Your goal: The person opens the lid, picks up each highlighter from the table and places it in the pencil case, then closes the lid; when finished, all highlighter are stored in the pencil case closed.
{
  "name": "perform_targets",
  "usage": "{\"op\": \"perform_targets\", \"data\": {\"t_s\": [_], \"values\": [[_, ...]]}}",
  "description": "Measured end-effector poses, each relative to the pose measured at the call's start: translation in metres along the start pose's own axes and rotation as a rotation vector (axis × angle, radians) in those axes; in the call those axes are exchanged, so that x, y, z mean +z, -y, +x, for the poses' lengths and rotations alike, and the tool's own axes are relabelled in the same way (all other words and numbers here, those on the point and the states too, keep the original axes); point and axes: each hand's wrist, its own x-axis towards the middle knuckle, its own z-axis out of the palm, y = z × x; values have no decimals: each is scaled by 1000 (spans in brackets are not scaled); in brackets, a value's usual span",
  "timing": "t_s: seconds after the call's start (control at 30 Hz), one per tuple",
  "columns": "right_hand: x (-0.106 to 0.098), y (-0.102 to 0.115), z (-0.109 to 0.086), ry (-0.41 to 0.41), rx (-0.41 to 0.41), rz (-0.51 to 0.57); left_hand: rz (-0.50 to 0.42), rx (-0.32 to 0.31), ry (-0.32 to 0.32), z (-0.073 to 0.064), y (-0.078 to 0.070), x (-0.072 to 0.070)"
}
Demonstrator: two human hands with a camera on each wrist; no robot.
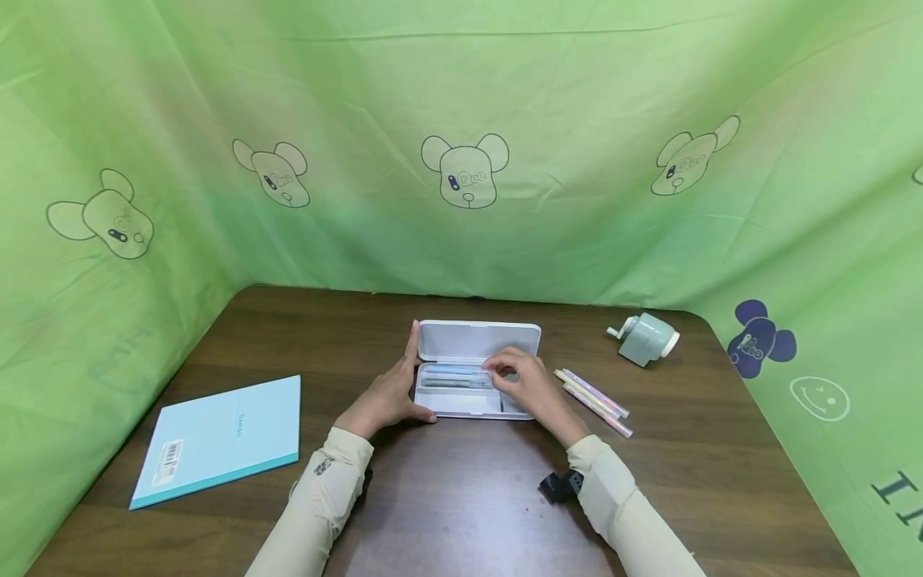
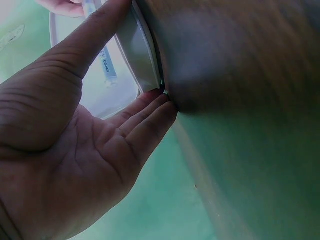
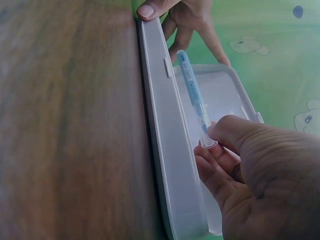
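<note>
A white pencil case (image 1: 461, 413) lies with its lid (image 1: 447, 340) raised at the back. My left hand (image 1: 389, 398) spans its left end, fingers straight along the side and thumb on the front corner. In the right wrist view, my right hand (image 3: 270, 165) pinches one end of a light-blue pen (image 3: 190, 82) between thumb and fingers. The pen lies lengthwise over the case's long compartment. In the head view, a greenish pen (image 1: 450, 383) lies in the case, in front of the blue one. The right hand covers part of the right-hand compartment.
Several pastel pens (image 1: 594, 402) lie right of the case. A grey-green crank pencil sharpener (image 1: 649, 338) stands at the back right. A light-blue notebook (image 1: 223, 437) lies on the left of the wooden table (image 1: 461, 497). Green printed cloth (image 1: 360, 240) hangs around the table.
</note>
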Motion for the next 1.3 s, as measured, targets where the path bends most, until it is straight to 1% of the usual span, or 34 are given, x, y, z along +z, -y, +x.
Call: {"op": "perform_targets", "data": {"t_s": [0.07,0.1,0.33,0.47,0.57,0.67,0.77,0.87,0.97,1.07,1.2,1.3], "values": [[1,0,1,5,-1,-1,0,-5,2,1,1,1],[1,-1,1,10,-3,-2,-11,-22,8,0,-4,-1],[0,2,1,44,-23,-56,7,-55,19,1,-4,0],[-5,2,-3,8,-29,-81,3,-57,19,2,-3,1],[-14,-3,-9,-39,-31,-84,1,-51,19,1,-4,1],[-26,-10,-18,-98,-51,-89,2,-43,19,1,-4,1],[-42,-19,-30,-156,-58,-135,11,-26,13,0,-4,-1],[-63,-29,-46,-193,-24,-183,8,-19,14,0,-4,-2],[-84,-39,-64,-215,27,-239,-3,-32,23,1,-4,-2],[-103,-46,-80,-227,72,-261,10,-38,25,1,-3,-2],[-124,-52,-100,-245,97,-286,19,-30,23,2,-2,-1],[-134,-56,-110,-245,109,-307,13,-25,18,1,-2,-1]]}}
